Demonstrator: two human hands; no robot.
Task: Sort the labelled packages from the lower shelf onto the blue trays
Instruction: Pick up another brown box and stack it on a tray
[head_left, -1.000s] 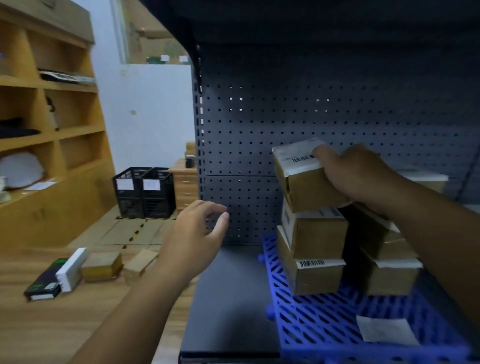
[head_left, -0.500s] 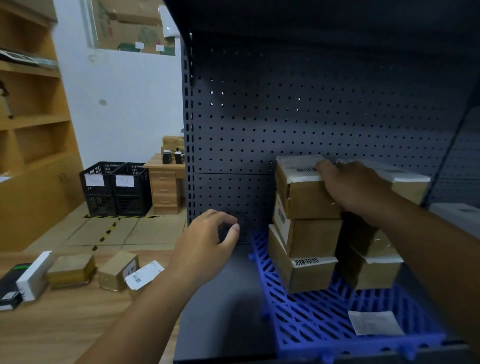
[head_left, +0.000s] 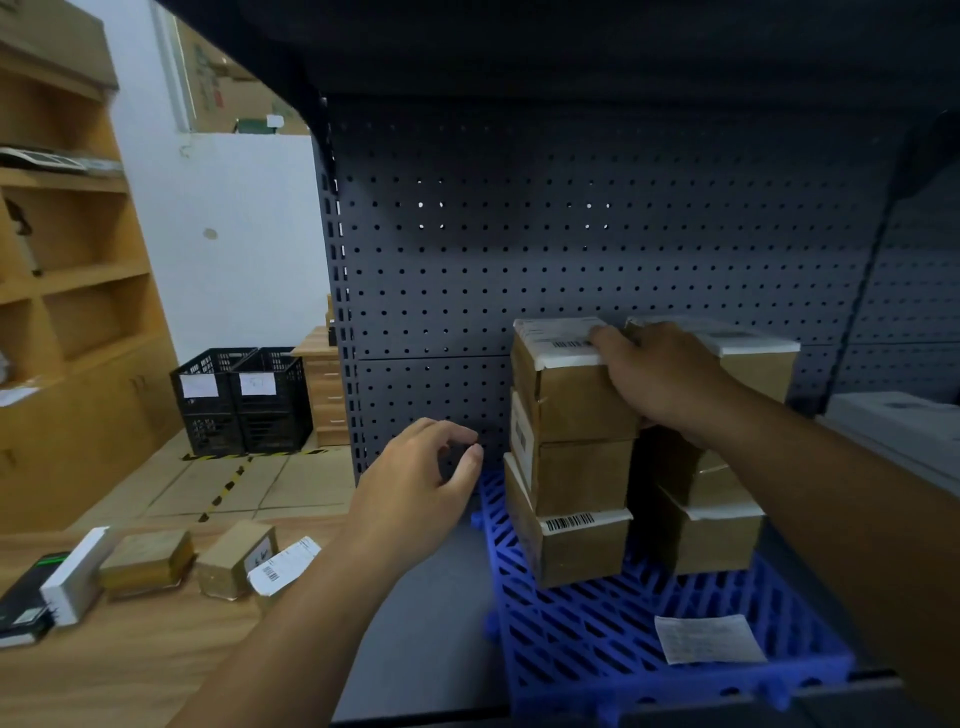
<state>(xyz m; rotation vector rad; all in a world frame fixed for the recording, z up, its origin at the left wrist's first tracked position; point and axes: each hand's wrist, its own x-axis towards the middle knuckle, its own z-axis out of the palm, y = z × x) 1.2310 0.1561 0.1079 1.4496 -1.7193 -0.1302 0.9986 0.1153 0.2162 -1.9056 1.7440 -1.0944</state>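
The top package (head_left: 566, 400) has settled onto its stack (head_left: 579, 483) on the blue tray (head_left: 597, 639), right hand (head_left: 660, 379) gripping its labelled upper corner; left hand (head_left: 415, 483) hovers loosely curled, empty. Stiff, likely light cardboard, best gripped across opposite sides.

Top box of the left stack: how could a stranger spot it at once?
Find the dark pegboard shelving and the blue tray on it. Two stacks of cardboard boxes stand there; the top box crowns the left stack of three. Alone among them, it has the right hand gripping it.
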